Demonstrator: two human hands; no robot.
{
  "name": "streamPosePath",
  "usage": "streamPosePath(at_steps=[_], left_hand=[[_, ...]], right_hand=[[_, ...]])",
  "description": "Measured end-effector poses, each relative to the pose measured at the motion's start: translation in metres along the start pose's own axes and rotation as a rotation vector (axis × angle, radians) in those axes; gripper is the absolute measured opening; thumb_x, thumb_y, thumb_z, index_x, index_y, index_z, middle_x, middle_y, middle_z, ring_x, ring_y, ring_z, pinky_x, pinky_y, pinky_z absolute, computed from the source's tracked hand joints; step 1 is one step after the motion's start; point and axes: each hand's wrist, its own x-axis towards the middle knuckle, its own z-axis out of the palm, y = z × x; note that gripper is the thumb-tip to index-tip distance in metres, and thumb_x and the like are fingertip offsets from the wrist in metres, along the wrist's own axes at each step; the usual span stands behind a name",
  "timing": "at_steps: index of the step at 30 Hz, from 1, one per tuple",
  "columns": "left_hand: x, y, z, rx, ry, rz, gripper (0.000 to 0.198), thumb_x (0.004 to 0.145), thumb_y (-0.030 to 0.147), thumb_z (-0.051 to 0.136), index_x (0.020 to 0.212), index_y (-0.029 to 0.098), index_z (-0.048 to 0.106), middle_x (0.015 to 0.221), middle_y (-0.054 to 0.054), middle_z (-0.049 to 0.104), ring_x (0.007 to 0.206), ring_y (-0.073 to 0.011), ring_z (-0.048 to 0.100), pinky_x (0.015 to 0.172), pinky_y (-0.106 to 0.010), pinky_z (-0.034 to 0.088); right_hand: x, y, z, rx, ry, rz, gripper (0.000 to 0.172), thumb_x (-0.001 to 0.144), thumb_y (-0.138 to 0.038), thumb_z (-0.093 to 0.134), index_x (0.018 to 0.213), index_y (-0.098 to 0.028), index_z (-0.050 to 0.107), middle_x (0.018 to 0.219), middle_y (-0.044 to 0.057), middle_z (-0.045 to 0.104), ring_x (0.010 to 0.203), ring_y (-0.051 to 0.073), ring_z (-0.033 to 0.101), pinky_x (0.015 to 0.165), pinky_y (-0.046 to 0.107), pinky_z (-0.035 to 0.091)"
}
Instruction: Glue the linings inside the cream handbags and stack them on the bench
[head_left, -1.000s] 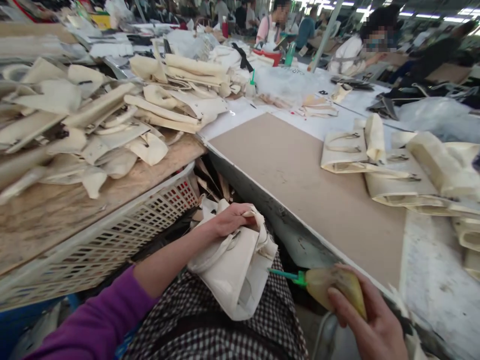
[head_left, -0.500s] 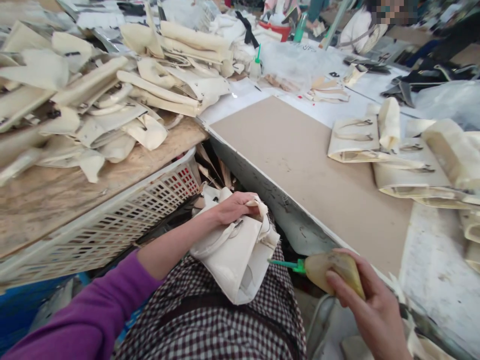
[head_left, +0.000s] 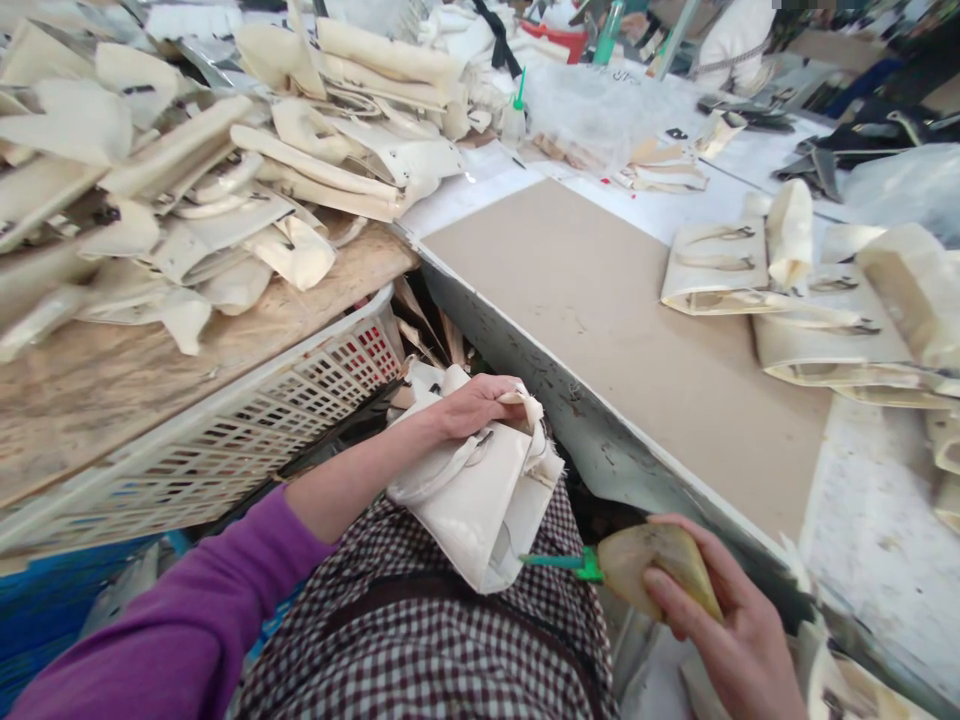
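Observation:
My left hand (head_left: pixel 480 405) is closed on the upper edge of a cream bag piece (head_left: pixel 461 510), which rests on my checkered lap. The piece has a strap and a folded side with frayed edges; its lower corner gapes. In my right hand (head_left: pixel 727 610) is a yellowish glue bottle (head_left: pixel 649 570), squeezed between thumb and fingers. Its long green nozzle (head_left: pixel 555 563) points left, with the tip at the open lower side of the bag piece. Whether the tip touches the material, I cannot tell.
Cream bag pieces (head_left: pixel 187 220) lie heaped on a wooden board to the left, above a white plastic basket (head_left: pixel 300 420). A brown cardboard sheet (head_left: pixel 600 330) covers the table ahead. More cream bags (head_left: pixel 832 320) stand at the right. Another green-tipped bottle (head_left: pixel 515 120) is farther back.
My right hand has brought the glue bottle left and slightly down, so the nozzle tip reaches the bag's lower opening. My left hand keeps its hold; the view has shifted slightly.

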Motion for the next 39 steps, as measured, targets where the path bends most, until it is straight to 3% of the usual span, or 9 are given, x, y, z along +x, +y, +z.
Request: streamPosePath(at_steps=[5,9,13,20,24,28,34,39], left_hand=[[0.001,-0.001,0.003,0.007,0.005,0.021,0.025,0.085,0.033,0.064,0.074,0.012,0.069,0.084,-0.005,0.061,0.081,-0.0184,0.058,0.076,-0.031,0.044],[0.001,-0.003,0.003,0.011,0.005,0.030,0.024,0.086,0.032,0.063,0.075,0.012,0.070,0.084,-0.005,0.061,0.082,-0.0185,0.058,0.077,-0.031,0.044],[0.002,-0.004,0.002,0.021,0.002,0.033,0.023,0.085,0.032,0.064,0.075,0.012,0.070,0.083,-0.004,0.060,0.083,-0.0189,0.058,0.079,-0.031,0.043],[0.002,-0.002,0.004,0.031,0.005,0.035,0.025,0.086,0.033,0.064,0.075,0.012,0.070,0.084,-0.004,0.060,0.081,-0.0182,0.058,0.077,-0.030,0.044],[0.002,-0.003,0.003,0.043,0.012,0.029,0.026,0.086,0.035,0.062,0.075,0.013,0.070,0.084,-0.004,0.060,0.081,-0.0182,0.058,0.077,-0.030,0.044],[0.003,-0.003,0.004,0.056,0.008,0.024,0.026,0.085,0.036,0.063,0.073,0.013,0.068,0.084,-0.004,0.059,0.081,-0.0184,0.057,0.077,-0.030,0.043],[0.004,-0.002,0.007,0.062,0.003,0.020,0.026,0.085,0.036,0.061,0.074,0.013,0.068,0.083,-0.004,0.059,0.081,-0.0188,0.057,0.078,-0.031,0.043],[0.003,-0.002,0.007,0.063,0.013,0.006,0.026,0.085,0.037,0.061,0.074,0.014,0.066,0.084,-0.003,0.058,0.081,-0.0183,0.056,0.078,-0.031,0.044]], right_hand=[[0.010,0.011,-0.011,-0.081,0.072,-0.063,0.054,0.067,-0.051,0.086,0.111,-0.023,0.071,0.092,0.003,0.073,0.075,0.023,0.068,0.060,0.024,0.055],[-0.004,0.004,-0.005,-0.004,-0.006,-0.031,0.049,0.070,-0.049,0.084,0.109,-0.024,0.071,0.099,0.003,0.073,0.087,0.023,0.069,0.075,0.024,0.056],[-0.006,0.006,-0.004,0.032,-0.036,0.009,0.049,0.070,-0.047,0.084,0.111,-0.023,0.071,0.097,0.002,0.072,0.086,0.023,0.068,0.073,0.023,0.056],[0.017,0.017,-0.004,-0.027,0.170,-0.052,0.054,0.074,-0.050,0.081,0.116,-0.020,0.067,0.098,0.005,0.071,0.077,0.023,0.066,0.063,0.027,0.054],[0.018,0.016,0.002,-0.007,0.207,-0.070,0.058,0.074,-0.052,0.081,0.118,-0.018,0.064,0.098,0.006,0.069,0.072,0.021,0.064,0.060,0.027,0.053],[0.018,0.020,-0.001,-0.002,0.157,-0.068,0.055,0.075,-0.050,0.082,0.117,-0.019,0.065,0.097,0.004,0.070,0.069,0.019,0.062,0.060,0.026,0.052],[0.018,0.030,-0.012,0.008,-0.066,-0.019,0.053,0.077,-0.048,0.082,0.119,-0.019,0.067,0.094,0.004,0.071,0.061,0.016,0.057,0.049,0.023,0.046],[0.019,0.028,-0.010,0.002,0.060,-0.038,0.055,0.073,-0.049,0.084,0.117,-0.021,0.067,0.095,0.003,0.071,0.060,0.016,0.057,0.053,0.024,0.049]])
